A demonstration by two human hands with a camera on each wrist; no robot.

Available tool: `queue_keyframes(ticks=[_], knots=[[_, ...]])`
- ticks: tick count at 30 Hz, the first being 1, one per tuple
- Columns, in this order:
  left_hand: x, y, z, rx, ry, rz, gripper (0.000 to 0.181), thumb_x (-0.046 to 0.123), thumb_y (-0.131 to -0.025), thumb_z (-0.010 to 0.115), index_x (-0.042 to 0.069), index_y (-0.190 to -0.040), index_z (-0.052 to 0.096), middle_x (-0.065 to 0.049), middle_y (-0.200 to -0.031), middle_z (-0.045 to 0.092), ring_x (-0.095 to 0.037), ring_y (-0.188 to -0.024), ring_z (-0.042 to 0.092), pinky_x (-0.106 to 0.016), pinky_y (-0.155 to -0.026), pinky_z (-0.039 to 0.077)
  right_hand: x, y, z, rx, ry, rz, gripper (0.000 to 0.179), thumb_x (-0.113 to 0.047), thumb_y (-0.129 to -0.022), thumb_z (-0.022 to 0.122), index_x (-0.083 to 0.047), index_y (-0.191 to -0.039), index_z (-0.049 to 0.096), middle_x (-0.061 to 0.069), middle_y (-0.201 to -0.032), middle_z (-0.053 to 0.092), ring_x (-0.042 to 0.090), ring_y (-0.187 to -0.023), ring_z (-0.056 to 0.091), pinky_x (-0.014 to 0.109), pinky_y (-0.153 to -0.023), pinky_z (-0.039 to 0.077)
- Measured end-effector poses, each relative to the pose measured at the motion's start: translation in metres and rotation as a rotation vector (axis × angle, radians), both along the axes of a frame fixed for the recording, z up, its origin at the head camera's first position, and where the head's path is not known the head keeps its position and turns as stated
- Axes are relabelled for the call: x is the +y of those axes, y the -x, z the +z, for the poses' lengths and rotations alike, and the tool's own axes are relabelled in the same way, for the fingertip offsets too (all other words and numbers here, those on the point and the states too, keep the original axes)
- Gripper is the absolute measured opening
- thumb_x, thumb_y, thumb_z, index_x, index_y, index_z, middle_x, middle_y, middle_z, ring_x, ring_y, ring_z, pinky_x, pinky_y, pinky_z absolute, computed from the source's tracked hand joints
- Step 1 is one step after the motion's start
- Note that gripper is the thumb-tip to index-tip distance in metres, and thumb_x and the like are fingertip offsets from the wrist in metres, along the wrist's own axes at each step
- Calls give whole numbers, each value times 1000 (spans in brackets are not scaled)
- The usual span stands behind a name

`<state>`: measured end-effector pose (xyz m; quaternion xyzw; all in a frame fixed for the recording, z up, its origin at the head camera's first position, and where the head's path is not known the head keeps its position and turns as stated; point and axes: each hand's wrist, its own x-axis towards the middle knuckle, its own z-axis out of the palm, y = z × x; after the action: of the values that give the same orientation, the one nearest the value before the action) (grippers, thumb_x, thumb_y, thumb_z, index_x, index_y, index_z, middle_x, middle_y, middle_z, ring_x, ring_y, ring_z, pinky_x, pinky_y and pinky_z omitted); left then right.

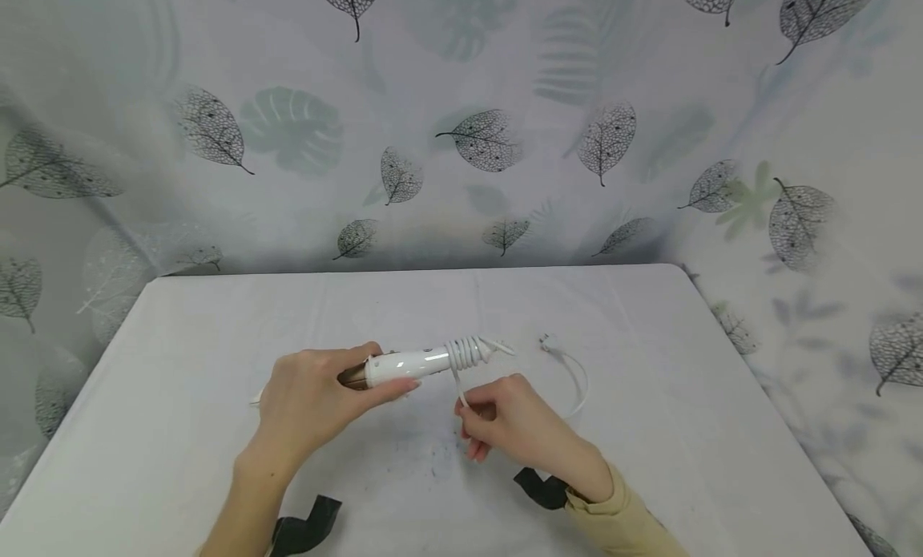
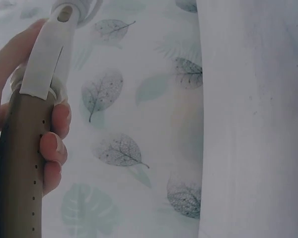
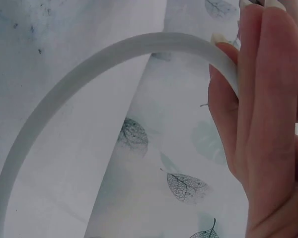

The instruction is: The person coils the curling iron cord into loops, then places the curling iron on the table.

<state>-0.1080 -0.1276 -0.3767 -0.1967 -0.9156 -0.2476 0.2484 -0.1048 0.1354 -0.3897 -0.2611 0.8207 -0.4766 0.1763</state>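
Observation:
A curling iron (image 1: 407, 365) with a glossy white handle and a brown barrel is held above the table by my left hand (image 1: 306, 405). In the left wrist view, fingers wrap round the brown barrel (image 2: 22, 163), which has a row of small holes, and a white lever (image 2: 47, 64) lies above it. Several turns of white cord (image 1: 465, 352) are wound round the handle's end. My right hand (image 1: 515, 425) pinches the cord just below those turns. From that hand the cord (image 3: 89, 74) bends in a wide arc in the right wrist view.
The loose cord end (image 1: 577, 373) curves over the white tabletop (image 1: 238, 316) to the right of the hands. Leaf-patterned cloth (image 1: 433, 204) hangs behind and beside the table. Black straps (image 1: 306, 529) show near both wrists.

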Motion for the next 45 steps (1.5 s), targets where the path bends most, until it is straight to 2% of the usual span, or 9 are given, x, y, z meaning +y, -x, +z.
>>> queue_keyframes(ticks=[9,16,23,25,27,31,34,40,45], knots=[[3,0,0,15,51,68,46,67,-71,79,24,-87,77,16,-50,47,3,-45,30,-19,-40,23,-6,-4,-2,133,-71,-125,15,-1,-95,62,-4,-83,71,-1,-66,67,1,-45,60,22,-48,52],[4,2,0,106,28,103,67,82,-82,49,22,-84,77,14,-47,39,1,-43,25,-19,-39,19,-6,-2,-4,140,-45,-210,14,1,-93,64,-2,-103,73,6,-74,72,5,-43,60,24,-45,52],[3,3,3,108,-9,175,64,81,-83,51,23,-84,76,13,-48,39,0,-43,27,-21,-40,18,-8,1,-5,79,-34,-309,15,2,-94,61,-4,-106,68,4,-75,70,10,-41,60,28,-44,52],[2,4,4,125,-16,203,63,80,-83,52,21,-83,75,12,-48,38,-1,-43,26,-22,-40,18,-9,2,-4,101,-36,-353,13,2,-94,62,-5,-104,68,2,-75,69,9,-43,60,27,-45,52],[0,4,4,146,-30,228,55,74,-82,62,21,-79,72,11,-48,37,-2,-43,25,-23,-40,17,-10,3,-5,182,-33,-379,10,1,-93,65,-5,-98,69,1,-75,68,8,-48,60,24,-47,51],[-7,7,5,162,-62,270,37,56,-74,79,20,-76,69,10,-48,35,-4,-43,24,-24,-40,16,-8,5,-7,434,-28,-399,10,2,-87,73,-6,-92,75,-2,-80,67,7,-65,65,21,-58,53],[-10,7,5,132,-72,286,38,56,-73,80,20,-76,70,10,-48,35,-6,-43,26,-25,-40,16,-6,6,-8,570,-7,-394,11,2,-85,76,-4,-93,77,-1,-86,67,9,-73,67,21,-66,54],[-7,5,2,60,-72,299,37,57,-73,81,21,-81,73,10,-49,35,-6,-44,27,-26,-41,18,-4,5,-8,766,56,-398,13,-1,-79,83,-7,-89,79,1,-91,63,11,-74,59,20,-64,48],[-4,4,2,17,-77,310,36,56,-72,82,23,-82,74,10,-49,33,-6,-44,27,-27,-42,19,-3,3,-4,784,139,-396,17,1,-76,84,-9,-88,79,9,-111,61,20,-95,58,30,-80,49]])
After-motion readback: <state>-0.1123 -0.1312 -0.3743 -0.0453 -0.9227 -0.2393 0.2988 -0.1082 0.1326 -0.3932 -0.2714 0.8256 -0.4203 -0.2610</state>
